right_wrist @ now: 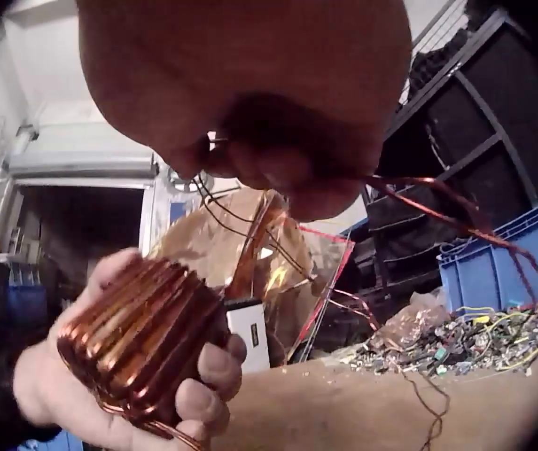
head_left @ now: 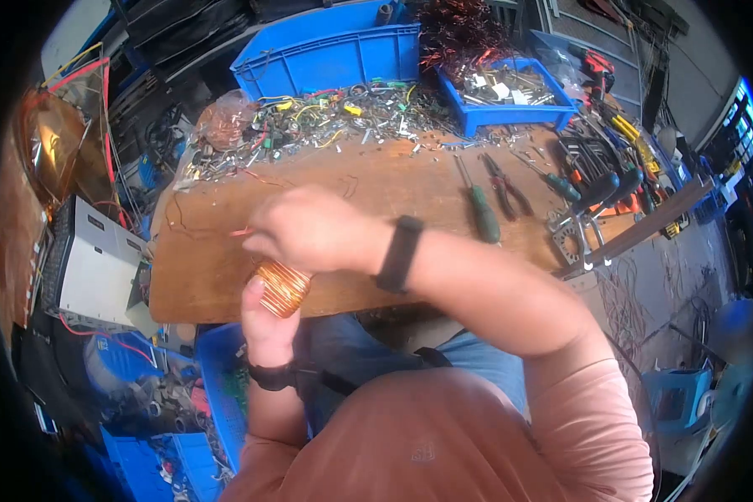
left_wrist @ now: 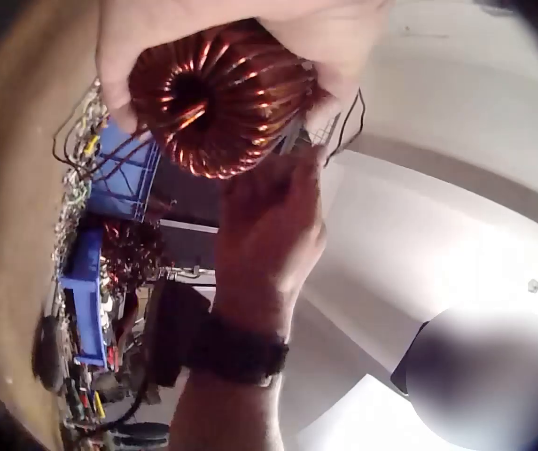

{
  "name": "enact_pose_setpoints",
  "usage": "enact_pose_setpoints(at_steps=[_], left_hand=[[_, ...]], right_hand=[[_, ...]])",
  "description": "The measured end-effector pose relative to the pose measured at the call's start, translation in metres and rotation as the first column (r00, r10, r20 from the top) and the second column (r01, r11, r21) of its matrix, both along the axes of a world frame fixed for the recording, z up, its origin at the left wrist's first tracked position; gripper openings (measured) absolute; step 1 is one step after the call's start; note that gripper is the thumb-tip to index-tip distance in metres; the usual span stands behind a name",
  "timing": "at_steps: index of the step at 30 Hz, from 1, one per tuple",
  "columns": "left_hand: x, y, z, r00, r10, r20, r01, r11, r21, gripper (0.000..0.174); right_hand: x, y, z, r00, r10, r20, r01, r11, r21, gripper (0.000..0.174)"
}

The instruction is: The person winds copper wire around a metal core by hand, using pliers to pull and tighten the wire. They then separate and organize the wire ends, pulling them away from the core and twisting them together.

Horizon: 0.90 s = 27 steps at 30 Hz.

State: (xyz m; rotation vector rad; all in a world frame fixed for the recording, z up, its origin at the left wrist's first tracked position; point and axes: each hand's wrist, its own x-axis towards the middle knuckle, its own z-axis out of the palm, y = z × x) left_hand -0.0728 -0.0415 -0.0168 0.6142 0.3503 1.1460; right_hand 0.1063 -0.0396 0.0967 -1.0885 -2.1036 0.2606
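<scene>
A toroidal coil (head_left: 283,289) wound with thick copper wire sits in my left hand (head_left: 268,328), whose fingers curl round its sides. The left wrist view looks onto the coil's (left_wrist: 217,103) ringed end, with a dark hole in the middle. Just above the coil, my right hand (head_left: 314,230) has its fingers curled round copper wire (right_wrist: 438,207). Bent strands stick out on both sides of that fist in the right wrist view. My right fingertips are partly hidden in shadow. A loose wire end (right_wrist: 179,434) also leaves the coil's lower edge.
A wooden bench (head_left: 393,188) lies in front of me. Scrap pieces (head_left: 343,121) are heaped along its back, by a large blue crate (head_left: 330,58) and a smaller blue bin (head_left: 510,115). A green screwdriver (head_left: 481,209) and pliers (head_left: 506,186) lie to the right.
</scene>
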Motion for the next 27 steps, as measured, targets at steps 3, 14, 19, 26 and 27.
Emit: enact_pose_setpoints(at_steps=[3, 14, 19, 26, 27], left_hand=[[0.013, -0.006, -0.008, 0.994, 0.001, 0.110, 0.013, 0.993, -0.120, 0.052], [0.018, -0.004, -0.014, 0.981, 0.076, 0.181, -0.022, 0.959, -0.283, 0.042], [0.024, -0.012, 0.003, 0.986, -0.004, 0.167, 0.041, 0.975, -0.217, 0.044], [0.038, -0.016, 0.013, 0.983, -0.068, 0.169, 0.099, 0.977, -0.187, 0.048], [0.041, -0.017, 0.016, 0.983, -0.073, 0.167, 0.104, 0.977, -0.184, 0.047]], right_hand=[[-0.010, 0.002, -0.018, 0.996, 0.015, 0.091, -0.002, 0.989, -0.146, 0.025], [0.007, -0.048, -0.042, 0.990, -0.123, -0.075, 0.136, 0.972, 0.192, 0.019], [0.017, -0.094, -0.094, 0.986, -0.092, -0.137, 0.112, 0.983, 0.148, 0.017], [0.031, -0.085, -0.073, 0.949, -0.257, -0.184, 0.276, 0.957, 0.092, 0.027], [0.031, -0.080, -0.073, 0.961, -0.235, -0.143, 0.238, 0.971, 0.005, 0.029]])
